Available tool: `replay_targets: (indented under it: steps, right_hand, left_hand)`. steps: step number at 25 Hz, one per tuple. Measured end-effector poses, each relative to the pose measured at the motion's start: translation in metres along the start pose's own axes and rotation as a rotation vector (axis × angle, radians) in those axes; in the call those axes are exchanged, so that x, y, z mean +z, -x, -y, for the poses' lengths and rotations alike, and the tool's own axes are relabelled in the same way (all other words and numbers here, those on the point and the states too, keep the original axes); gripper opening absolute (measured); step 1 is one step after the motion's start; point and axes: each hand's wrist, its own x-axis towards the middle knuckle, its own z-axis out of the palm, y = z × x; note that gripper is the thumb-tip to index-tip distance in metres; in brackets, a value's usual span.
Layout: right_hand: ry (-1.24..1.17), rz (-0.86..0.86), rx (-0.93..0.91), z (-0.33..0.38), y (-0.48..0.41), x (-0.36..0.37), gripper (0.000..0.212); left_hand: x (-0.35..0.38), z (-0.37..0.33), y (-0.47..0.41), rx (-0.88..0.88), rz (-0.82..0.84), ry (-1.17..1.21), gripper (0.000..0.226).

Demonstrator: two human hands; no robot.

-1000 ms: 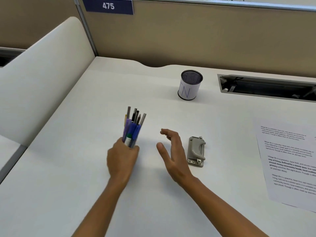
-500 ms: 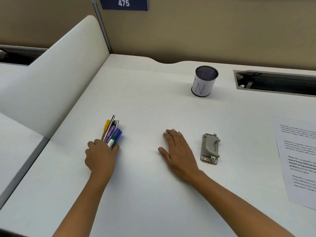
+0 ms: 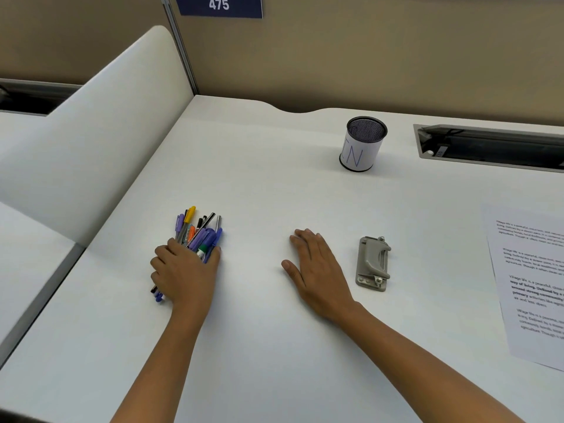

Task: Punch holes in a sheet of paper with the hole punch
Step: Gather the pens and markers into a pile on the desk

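Observation:
A grey metal hole punch lies flat on the white desk, right of centre. A printed sheet of paper lies at the right edge, partly cut off by the frame. My right hand rests palm down on the desk, fingers spread, a short gap left of the punch and not touching it. My left hand lies over a bundle of pens and markers lying on the desk at left, fingers curled around them.
A black mesh pen cup with a white label stands at the back. A cable slot is recessed at the back right. A white curved divider borders the desk on the left.
My left hand has lowered the pen bundle from upright to lying on the desk at left. My right hand has dropped flat onto the desk. The camera has shifted.

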Motion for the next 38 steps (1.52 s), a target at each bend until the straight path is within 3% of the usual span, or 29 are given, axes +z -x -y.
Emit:
replay_targets:
  steps: [5, 12, 16, 26, 29, 34, 38]
  right_hand:
    - [-0.015, 0.000, 0.006, 0.000, 0.000, 0.001, 0.057]
    - [-0.014, 0.004, 0.012, 0.000, 0.000, 0.001, 0.058]
    - [-0.027, 0.004, 0.014, 0.001, 0.001, 0.000, 0.057]
    - [-0.024, 0.005, 0.016, 0.000, 0.000, 0.000, 0.056]
    - [-0.021, 0.007, 0.017, 0.000, 0.000, 0.000, 0.056]
    - [-0.028, 0.006, 0.020, 0.001, 0.000, 0.000, 0.055]
    - [-0.031, 0.011, 0.024, 0.001, 0.000, -0.002, 0.055]
  left_hand:
    - [0.006, 0.004, -0.001, 0.046, -0.027, -0.027, 0.066]
    - [0.006, 0.004, -0.005, 0.130, 0.024, -0.002, 0.079]
    - [0.006, 0.002, -0.011, 0.171, 0.032, -0.006, 0.075]
    - [0.009, 0.008, 0.003, 0.124, -0.124, -0.029, 0.083]
    - [0.005, 0.021, 0.007, 0.071, -0.223, 0.054, 0.071]
    - [0.004, 0.058, 0.018, -0.236, -0.316, 0.360, 0.056]
    - [0.008, 0.062, 0.018, -0.253, -0.303, 0.590, 0.051]
